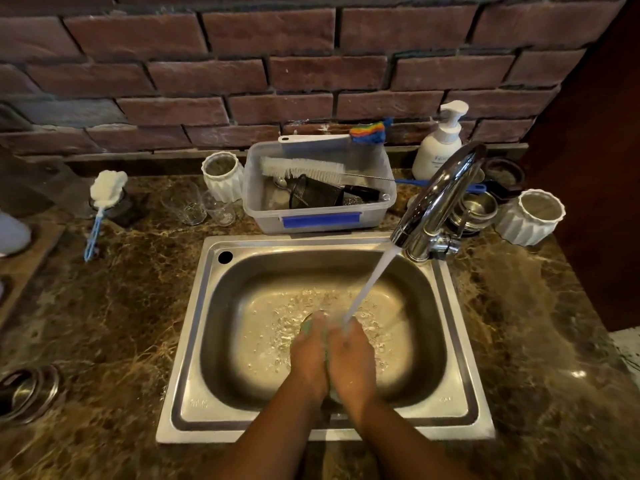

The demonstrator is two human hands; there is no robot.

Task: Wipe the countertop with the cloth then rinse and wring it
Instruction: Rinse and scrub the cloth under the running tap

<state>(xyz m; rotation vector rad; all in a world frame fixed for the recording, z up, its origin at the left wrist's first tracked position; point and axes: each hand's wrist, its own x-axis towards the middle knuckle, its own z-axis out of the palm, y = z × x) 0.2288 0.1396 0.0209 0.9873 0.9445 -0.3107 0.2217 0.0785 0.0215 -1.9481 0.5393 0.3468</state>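
Observation:
Both hands are down in the steel sink (194, 341), pressed together under the running water. My left hand (308, 355) and my right hand (351, 358) are closed around a greenish cloth (308, 322), of which only a small edge shows above my left fingers. Water streams from the chrome tap (433, 199) onto my right fingers and splashes on the sink floor. The brown marbled countertop (104, 323) surrounds the sink.
Behind the sink stands a clear plastic tub (322, 220) with brushes and utensils. Two glasses (183, 202) and a white ribbed cup (223, 174) stand at its left, a soap pump bottle (440, 143) and another white cup (530, 216) at the right. A sponge brush (100, 209) lies left.

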